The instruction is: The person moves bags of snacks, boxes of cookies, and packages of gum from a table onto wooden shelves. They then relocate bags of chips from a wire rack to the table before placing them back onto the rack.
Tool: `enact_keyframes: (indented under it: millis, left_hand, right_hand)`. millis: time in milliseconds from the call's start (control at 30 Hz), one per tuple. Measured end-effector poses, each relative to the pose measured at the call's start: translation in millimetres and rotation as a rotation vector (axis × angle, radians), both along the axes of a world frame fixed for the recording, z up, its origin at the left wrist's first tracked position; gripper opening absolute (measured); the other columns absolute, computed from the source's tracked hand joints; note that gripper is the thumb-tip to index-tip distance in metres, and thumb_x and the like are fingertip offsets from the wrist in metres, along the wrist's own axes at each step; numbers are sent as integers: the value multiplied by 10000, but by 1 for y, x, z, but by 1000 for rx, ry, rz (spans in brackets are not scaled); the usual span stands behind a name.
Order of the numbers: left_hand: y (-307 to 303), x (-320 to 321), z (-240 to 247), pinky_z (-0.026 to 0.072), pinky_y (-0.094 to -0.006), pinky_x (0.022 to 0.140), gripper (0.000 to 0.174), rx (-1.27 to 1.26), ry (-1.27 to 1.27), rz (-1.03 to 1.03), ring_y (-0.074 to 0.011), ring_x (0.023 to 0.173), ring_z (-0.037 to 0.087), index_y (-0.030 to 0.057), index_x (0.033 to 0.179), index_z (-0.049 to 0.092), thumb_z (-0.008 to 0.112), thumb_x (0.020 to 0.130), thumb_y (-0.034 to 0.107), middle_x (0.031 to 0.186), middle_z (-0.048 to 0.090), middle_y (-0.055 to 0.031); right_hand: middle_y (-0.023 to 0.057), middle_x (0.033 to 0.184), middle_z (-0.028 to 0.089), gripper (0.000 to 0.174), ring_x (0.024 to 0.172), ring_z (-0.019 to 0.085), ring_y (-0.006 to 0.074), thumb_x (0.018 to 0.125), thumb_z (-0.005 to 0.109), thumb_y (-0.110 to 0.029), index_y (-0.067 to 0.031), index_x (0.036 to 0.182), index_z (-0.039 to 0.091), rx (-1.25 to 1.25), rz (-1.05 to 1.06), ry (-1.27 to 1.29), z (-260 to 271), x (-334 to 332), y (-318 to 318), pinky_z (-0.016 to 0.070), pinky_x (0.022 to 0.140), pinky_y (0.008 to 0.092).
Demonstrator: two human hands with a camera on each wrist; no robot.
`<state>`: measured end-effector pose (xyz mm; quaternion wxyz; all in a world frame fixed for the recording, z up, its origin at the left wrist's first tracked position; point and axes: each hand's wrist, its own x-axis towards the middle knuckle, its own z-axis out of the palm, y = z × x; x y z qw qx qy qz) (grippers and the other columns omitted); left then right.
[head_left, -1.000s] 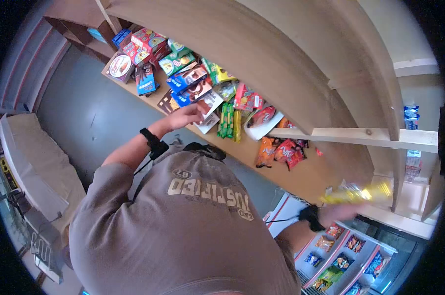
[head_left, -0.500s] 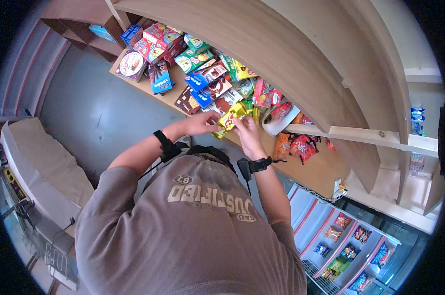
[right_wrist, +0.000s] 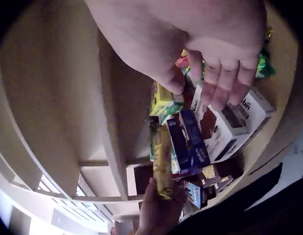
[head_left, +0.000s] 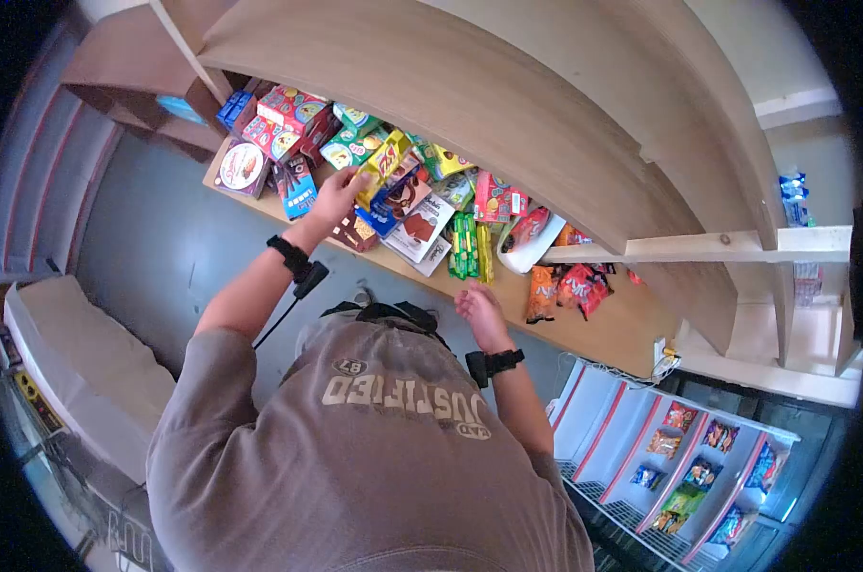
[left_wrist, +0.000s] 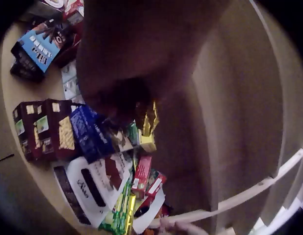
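L hand (head_left: 338,197) gripping, arm (head_left: 247,294) fwd, R hand (head_left: 482,313) relaxed

A wooden shelf (head_left: 632,336) carries boxes (head_left: 242,168), green packs (head_left: 463,246), an orange bag (head_left: 542,294)

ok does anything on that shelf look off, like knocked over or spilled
Only untidiness: the snack boxes on the shelf lie heaped at clashing angles rather than in rows, and red bags and an orange bag lie loose nearby. No spill or clear damage shows.

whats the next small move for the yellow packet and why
Probably lower the long, shiny yellow plastic packet onto the colourful, rectangular cardboard boxes, since the left hand holds it over their pile and the right hand is empty.
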<state>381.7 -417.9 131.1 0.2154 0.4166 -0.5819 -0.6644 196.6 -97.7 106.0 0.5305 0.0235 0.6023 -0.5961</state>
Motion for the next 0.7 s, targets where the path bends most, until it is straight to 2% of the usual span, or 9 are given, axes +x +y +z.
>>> enact_keyframes:
  millis: [100, 167, 233, 300, 367, 400, 500, 567, 700]
  left_hand:
    - [-23, -19, -9, 477, -290, 773, 523, -128, -8, -110, -165, 881, 574, 1, 1285, 423, 621, 857, 230, 1082, 573, -118]
    - [-43, -30, -58, 460, -338, 875, 560, -508, -79, -152, -318, 1082, 513, 30, 1271, 427, 662, 769, 104, 1204, 489, -214]
    - [-43, -35, -74, 435, -369, 921, 540, -472, -2, -152, -361, 1141, 457, 21, 1235, 446, 664, 744, 74, 1231, 437, -238]
    - [-39, -34, -91, 420, -379, 946, 503, -605, -26, -129, -363, 1151, 457, 30, 1210, 472, 662, 745, 53, 1261, 409, -233]
    - [-22, -30, -60, 384, -393, 985, 485, -751, -65, -144, -367, 1192, 423, 47, 1211, 488, 647, 753, 42, 1288, 409, -226]
    - [-25, -28, -76, 356, -401, 1008, 498, -601, 1, -138, -369, 1218, 400, 55, 1225, 485, 645, 754, 51, 1320, 389, -226]
    - [-17, -25, -71, 336, -406, 1016, 468, -761, -75, -80, -360, 1252, 363, 61, 1202, 514, 645, 753, 66, 1366, 359, -210]
    - [-10, -24, -55, 389, -384, 966, 442, -793, -79, -94, -337, 1239, 382, 72, 1194, 508, 618, 768, 34, 1362, 368, -179]
    - [-5, -26, -50, 379, -400, 969, 384, -670, 7, -103, -342, 1232, 382, 47, 1162, 501, 587, 789, 23, 1323, 394, -190]
  right_hand:
    - [83, 962, 609, 189, 848, 605, 202, 894, 512, -143, -100, 1078, 527, 37, -75, -62, -11, 1, 23, 484, 752, 316]
    - [75, 958, 610, 203, 871, 601, 205, 892, 522, -158, -114, 1090, 521, -23, -117, -140, -21, -2, 40, 482, 758, 328]
    - [74, 957, 612, 216, 884, 598, 206, 890, 529, -180, -116, 1096, 518, 26, -189, -124, -22, -3, 54, 480, 762, 336]
    - [72, 956, 613, 231, 896, 595, 207, 888, 536, -203, -117, 1102, 514, 78, -298, -117, -29, -3, 76, 479, 767, 345]
    - [78, 968, 615, 271, 916, 587, 203, 879, 551, -245, -118, 1114, 503, 90, -305, -55, -58, -1, 114, 475, 771, 355]
    - [78, 968, 615, 271, 916, 587, 203, 879, 551, -245, -118, 1114, 503, 88, -373, -56, -71, 4, 133, 475, 771, 355]
    - [81, 984, 616, 270, 893, 591, 200, 880, 542, -252, -106, 1106, 520, 384, -421, -42, -110, 24, 192, 481, 741, 351]
    - [78, 990, 620, 262, 854, 601, 203, 898, 507, -255, -90, 1099, 541, 664, -72, -24, -133, 46, 242, 492, 706, 350]
    - [64, 968, 630, 276, 812, 611, 197, 915, 469, -269, -76, 1093, 555, 838, -178, -236, -157, 98, 327, 498, 675, 349]
